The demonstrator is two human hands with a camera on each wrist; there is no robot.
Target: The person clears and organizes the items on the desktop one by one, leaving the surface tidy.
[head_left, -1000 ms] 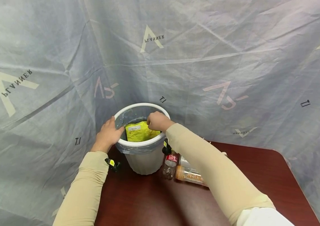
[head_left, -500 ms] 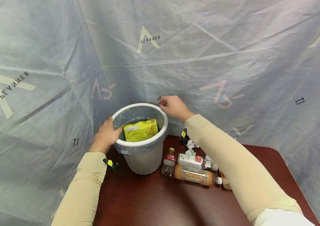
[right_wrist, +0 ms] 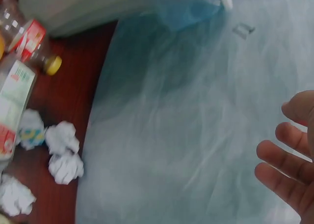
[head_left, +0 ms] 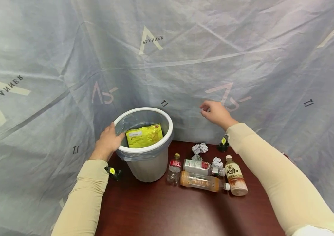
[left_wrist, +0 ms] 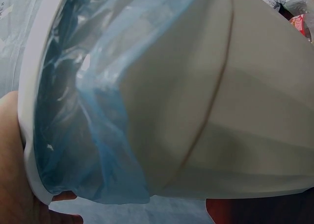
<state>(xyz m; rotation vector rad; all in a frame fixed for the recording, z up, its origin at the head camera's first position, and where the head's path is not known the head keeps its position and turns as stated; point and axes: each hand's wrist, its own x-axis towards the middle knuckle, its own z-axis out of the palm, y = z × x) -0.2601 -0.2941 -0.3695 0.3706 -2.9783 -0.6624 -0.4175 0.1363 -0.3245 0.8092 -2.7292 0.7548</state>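
Note:
My left hand (head_left: 108,142) grips the white rim of a pale trash can (head_left: 147,168), which has a bluish plastic liner folded over its edge. In the left wrist view part of that hand (left_wrist: 11,160) shows around the rim. A yellow packet (head_left: 144,136) with a white label patch lies inside the can. My right hand (head_left: 216,113) hovers in the air to the right of the can, fingers loosely bent and holding nothing. Apart from everything, its fingers (right_wrist: 287,160) show at the right of the right wrist view.
Right of the can are a small red-labelled bottle (head_left: 174,170), a clear white-labelled bottle (head_left: 197,166), an orange-labelled bottle (head_left: 200,181) and a brown-and-cream bottle (head_left: 236,178). Crumpled paper balls (head_left: 199,148) lie behind them. A grey sheet (head_left: 184,78) hangs behind the dark red table (head_left: 155,209).
My right hand has left the yellow packet inside the can and moved out over the rim to the right, uncovering the bottles. The left hand stays on the rim.

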